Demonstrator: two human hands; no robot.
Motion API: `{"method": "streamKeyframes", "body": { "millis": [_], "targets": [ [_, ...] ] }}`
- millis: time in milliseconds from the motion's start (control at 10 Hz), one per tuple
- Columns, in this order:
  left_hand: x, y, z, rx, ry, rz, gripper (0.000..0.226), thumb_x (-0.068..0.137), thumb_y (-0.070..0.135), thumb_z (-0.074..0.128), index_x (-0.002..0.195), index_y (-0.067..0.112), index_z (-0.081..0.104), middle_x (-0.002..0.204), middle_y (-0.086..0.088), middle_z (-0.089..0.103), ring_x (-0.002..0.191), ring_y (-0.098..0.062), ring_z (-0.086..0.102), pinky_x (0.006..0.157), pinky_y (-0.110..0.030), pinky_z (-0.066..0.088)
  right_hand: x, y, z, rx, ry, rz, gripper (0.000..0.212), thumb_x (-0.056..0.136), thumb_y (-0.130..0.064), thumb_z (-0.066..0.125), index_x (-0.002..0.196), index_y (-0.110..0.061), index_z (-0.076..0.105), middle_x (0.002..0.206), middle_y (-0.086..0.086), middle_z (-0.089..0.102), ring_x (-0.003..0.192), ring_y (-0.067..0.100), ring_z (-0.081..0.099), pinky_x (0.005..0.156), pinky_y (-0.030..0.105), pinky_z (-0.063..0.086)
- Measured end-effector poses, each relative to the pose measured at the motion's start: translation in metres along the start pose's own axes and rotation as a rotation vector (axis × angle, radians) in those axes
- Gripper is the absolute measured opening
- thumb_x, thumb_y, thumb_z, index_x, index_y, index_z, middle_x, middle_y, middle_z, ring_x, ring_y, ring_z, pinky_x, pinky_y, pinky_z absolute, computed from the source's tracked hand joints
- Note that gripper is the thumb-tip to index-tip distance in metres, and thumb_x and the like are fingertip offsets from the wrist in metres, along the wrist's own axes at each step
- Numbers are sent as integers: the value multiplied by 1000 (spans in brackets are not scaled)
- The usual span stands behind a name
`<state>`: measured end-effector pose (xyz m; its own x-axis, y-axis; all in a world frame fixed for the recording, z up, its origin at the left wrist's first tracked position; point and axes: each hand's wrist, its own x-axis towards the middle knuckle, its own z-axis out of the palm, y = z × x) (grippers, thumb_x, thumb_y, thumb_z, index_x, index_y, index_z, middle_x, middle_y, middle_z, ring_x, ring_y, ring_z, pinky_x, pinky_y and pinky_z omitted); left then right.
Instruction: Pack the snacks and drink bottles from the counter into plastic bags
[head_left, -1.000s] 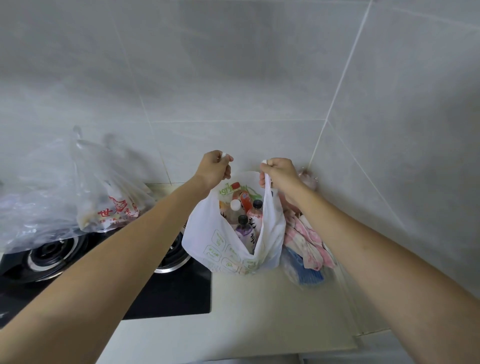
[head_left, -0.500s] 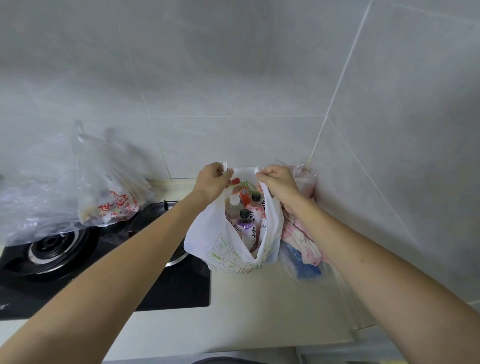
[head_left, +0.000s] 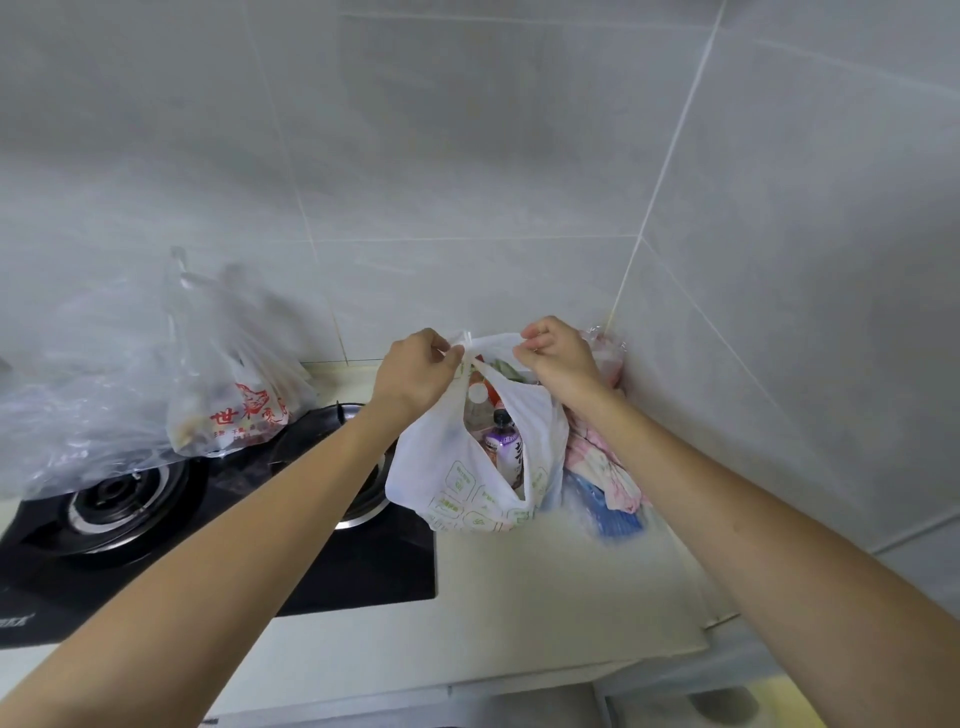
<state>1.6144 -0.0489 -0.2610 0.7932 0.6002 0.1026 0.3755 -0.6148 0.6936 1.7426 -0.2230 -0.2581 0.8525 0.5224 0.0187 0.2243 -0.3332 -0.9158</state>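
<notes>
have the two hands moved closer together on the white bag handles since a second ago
Yes. The left hand and right hand have drawn inward, narrowing the white bag mouth, which stays beside the stove.

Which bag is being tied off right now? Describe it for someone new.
On the pale counter right of the black stove stands a white bag of bottles. Both hands pinch its handles; unlike the clear neighbours, it is opaque with green print.

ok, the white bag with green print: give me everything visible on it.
The white bag is thin opaque plastic with green square outlines printed low on its front. It stands upright on the pale counter, beside the black stove. Its mouth gapes; bottles stand inside. The left hand and right hand each grip a handle loop, drawn close together above it.
</notes>
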Motion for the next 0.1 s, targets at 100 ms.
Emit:
{"method": "streamKeyframes", "body": {
  "millis": [100],
  "targets": [
    [-14,-2,-10,16,13,36,39,99,48,56,119,16,63,106,1,72,97,-20,66,82,-37,55,-15,-5,5,2,22,-57,18,91,-14,72,108,-16,66,97,0,70,89,12,68,75,19,51]
  ]
}}
